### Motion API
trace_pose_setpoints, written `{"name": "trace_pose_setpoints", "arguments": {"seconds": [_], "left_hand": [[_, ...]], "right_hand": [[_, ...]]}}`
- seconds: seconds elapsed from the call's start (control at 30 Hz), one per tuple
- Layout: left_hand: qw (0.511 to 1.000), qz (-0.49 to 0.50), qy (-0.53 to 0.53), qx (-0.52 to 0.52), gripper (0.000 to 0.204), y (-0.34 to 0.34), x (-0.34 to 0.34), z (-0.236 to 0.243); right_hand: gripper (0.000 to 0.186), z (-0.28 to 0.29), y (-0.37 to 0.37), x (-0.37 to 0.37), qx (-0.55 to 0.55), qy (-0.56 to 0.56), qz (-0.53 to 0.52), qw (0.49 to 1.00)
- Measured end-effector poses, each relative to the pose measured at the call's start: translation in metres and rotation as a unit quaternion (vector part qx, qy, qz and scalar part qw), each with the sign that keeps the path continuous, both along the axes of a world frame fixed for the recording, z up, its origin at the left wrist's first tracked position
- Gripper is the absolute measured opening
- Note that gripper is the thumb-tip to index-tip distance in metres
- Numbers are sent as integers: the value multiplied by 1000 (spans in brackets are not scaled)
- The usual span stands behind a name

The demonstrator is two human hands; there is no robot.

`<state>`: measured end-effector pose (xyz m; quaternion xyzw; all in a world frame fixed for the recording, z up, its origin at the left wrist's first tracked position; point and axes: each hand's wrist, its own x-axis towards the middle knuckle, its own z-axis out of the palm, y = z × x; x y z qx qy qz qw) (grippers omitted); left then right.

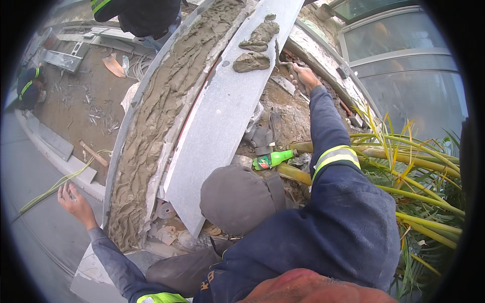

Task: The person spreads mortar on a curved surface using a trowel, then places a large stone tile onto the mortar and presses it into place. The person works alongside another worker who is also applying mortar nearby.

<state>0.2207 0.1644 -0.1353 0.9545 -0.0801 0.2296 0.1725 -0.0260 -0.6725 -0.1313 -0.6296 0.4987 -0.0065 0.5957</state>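
My right hand (306, 79) is stretched far forward, closed on what looks like a trowel (277, 52), its blade mostly edge-on beside a long grey stone slab (217, 116). Two lumps of wet mortar (251, 62) lie on the slab's far part. Left of the slab, a curved bed of rough mortar (151, 131) runs along a low wall. My left hand (77, 204) is open, fingers apart and nothing in it, out past the wall's left side. My bent knee (242, 199) in grey trousers is next to the slab's near end.
A green bottle (274, 159) lies among rubble right of the slab, near palm stems (419, 156). Glass panels (404, 65) stand at far right. One person (146, 17) is beyond the wall; another (30, 88) is at far left. A green hose (55, 185) crosses the left side.
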Motion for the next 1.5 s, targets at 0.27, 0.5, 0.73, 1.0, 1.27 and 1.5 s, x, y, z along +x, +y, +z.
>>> {"name": "trace_pose_setpoints", "arguments": {"seconds": [0.27,0.5,0.73,1.0,1.27,1.5], "left_hand": [[998,-5,-40,-56,35,-59,69,5],[982,-1,-24,-188,36,-87,51,-11],[970,1,-54,-238,35,-61,54,6],[965,-6,-46,-258,35,-41,38,8],[971,40,-42,-233,35,-20,34,3],[967,12,-35,-254,32,-26,48,-8]], "right_hand": [[30,-18,34,-19,93,-2,40,995],[27,-30,89,-31,124,-22,6,992],[57,-9,146,-27,-275,190,283,899],[58,70,101,28,-395,213,350,822],[55,42,71,67,-231,226,435,840],[57,46,86,42,-202,272,518,785]]}}
